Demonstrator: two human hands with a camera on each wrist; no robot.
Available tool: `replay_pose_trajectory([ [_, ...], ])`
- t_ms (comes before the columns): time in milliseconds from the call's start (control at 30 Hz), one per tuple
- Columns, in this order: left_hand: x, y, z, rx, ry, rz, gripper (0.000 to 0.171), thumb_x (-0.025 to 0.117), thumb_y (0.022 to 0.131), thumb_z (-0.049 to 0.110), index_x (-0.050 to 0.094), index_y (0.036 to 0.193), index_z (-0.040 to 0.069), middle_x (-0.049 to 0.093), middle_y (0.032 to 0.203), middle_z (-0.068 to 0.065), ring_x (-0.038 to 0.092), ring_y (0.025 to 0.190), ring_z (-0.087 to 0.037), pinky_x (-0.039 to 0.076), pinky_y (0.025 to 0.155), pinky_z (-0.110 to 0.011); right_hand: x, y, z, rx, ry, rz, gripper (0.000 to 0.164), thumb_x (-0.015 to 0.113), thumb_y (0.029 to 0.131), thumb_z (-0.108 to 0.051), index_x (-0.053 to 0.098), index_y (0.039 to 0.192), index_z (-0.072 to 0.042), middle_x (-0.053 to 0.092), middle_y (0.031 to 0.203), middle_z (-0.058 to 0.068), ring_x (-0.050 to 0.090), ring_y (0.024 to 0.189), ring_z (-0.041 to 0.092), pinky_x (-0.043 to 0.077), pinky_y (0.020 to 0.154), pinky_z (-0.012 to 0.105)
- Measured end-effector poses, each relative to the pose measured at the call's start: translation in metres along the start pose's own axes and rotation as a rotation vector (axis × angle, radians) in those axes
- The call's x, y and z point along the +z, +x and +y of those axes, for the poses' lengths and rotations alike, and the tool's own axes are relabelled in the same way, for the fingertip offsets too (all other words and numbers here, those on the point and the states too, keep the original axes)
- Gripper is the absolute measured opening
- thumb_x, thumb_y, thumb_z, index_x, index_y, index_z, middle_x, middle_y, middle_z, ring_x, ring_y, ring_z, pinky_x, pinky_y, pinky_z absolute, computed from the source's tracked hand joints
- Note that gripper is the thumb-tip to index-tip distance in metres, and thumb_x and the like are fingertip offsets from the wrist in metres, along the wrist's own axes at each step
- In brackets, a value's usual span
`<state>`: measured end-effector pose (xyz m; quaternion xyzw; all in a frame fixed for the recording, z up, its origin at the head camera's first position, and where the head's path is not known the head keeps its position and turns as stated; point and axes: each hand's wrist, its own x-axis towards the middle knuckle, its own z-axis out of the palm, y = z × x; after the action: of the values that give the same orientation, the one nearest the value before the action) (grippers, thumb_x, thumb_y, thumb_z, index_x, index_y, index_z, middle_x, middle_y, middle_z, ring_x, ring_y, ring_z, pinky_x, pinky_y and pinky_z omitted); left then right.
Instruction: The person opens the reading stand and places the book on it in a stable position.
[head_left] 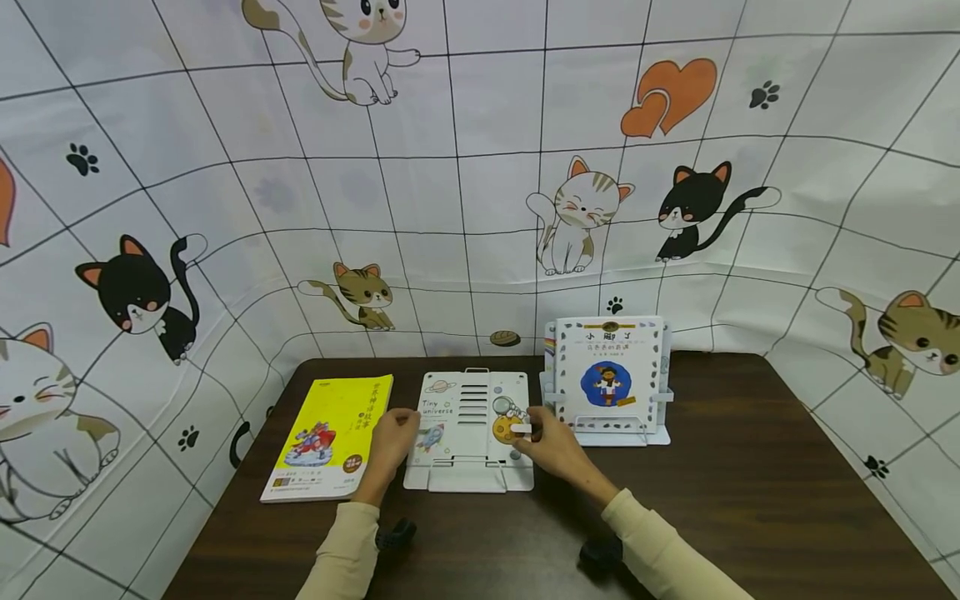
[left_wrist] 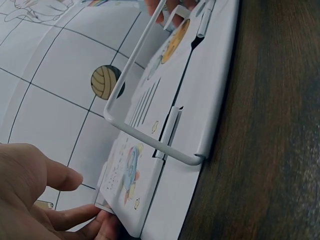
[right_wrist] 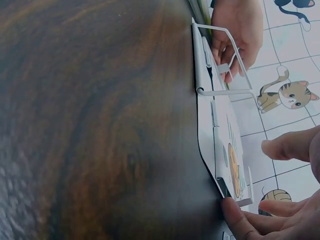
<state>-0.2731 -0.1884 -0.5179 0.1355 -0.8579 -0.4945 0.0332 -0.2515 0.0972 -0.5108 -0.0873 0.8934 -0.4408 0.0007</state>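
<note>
A white metal book stand printed with "Tiny universe" and space pictures lies nearly flat on the table in front of me. At its left edge is my left hand, its fingertips touching the side flap and its thumb raised apart, as the left wrist view shows. My right hand is at the right edge beside a small white bracket. In the right wrist view its fingertips touch the stand's edge, while the thumb stands off. A wire page holder rises from the front lip.
A yellow book lies left of the stand. At the right, another white stand holds an upright picture book. Behind the dark wooden table hangs a white grid cloth with cartoon cats.
</note>
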Motion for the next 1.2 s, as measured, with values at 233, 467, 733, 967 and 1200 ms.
replay_pose_trajectory([
  [233,0.0,0.0,0.0,-0.008,-0.021,-0.009,0.048,0.053,0.11,0.027,0.062,0.138,-0.01,0.066,0.128,-0.029,0.065,0.105,-0.035,0.053,0.097,-0.05,-0.001,-0.001,0.0,0.011,0.025,0.008,0.054,0.077,0.094,-0.022,0.057,0.137,0.004,0.068,0.133,0.03,0.072,0.101,0.031,0.06,0.084,0.047],
  [467,-0.003,0.006,0.002,0.032,-0.065,-0.024,0.048,0.052,0.111,0.024,0.057,0.145,-0.01,0.063,0.137,-0.03,0.062,0.114,-0.037,0.051,0.106,-0.053,-0.004,-0.002,-0.004,0.006,0.114,0.04,0.048,0.073,0.097,-0.02,0.056,0.136,0.002,0.068,0.128,0.025,0.069,0.109,0.035,0.058,0.094,0.053],
  [733,-0.005,0.007,0.004,0.096,-0.134,-0.006,0.035,0.064,0.106,0.016,0.061,0.136,-0.002,0.063,0.113,-0.018,0.06,0.091,-0.022,0.048,0.075,-0.024,-0.003,-0.002,-0.005,-0.059,0.183,0.129,0.039,0.071,0.097,-0.006,0.056,0.131,0.005,0.067,0.118,0.023,0.068,0.102,0.03,0.06,0.089,0.047],
  [967,-0.013,0.006,0.007,0.111,-0.227,-0.018,0.041,0.071,0.102,0.013,0.059,0.139,0.001,0.067,0.129,-0.022,0.066,0.106,-0.028,0.054,0.089,-0.022,-0.005,0.003,-0.009,-0.131,0.241,0.227,0.036,0.069,0.096,0.006,0.056,0.13,0.007,0.067,0.117,0.023,0.069,0.102,0.031,0.06,0.089,0.036],
  [1200,-0.022,0.003,0.013,0.182,-0.299,-0.027,0.042,0.073,0.102,0.013,0.06,0.141,0.002,0.069,0.127,-0.022,0.067,0.101,-0.023,0.053,0.083,-0.015,-0.008,0.012,-0.011,-0.137,0.206,0.228,0.036,0.076,0.096,0.001,0.061,0.129,0.004,0.066,0.101,0.014,0.064,0.091,0.02,0.056,0.079,0.025],
])
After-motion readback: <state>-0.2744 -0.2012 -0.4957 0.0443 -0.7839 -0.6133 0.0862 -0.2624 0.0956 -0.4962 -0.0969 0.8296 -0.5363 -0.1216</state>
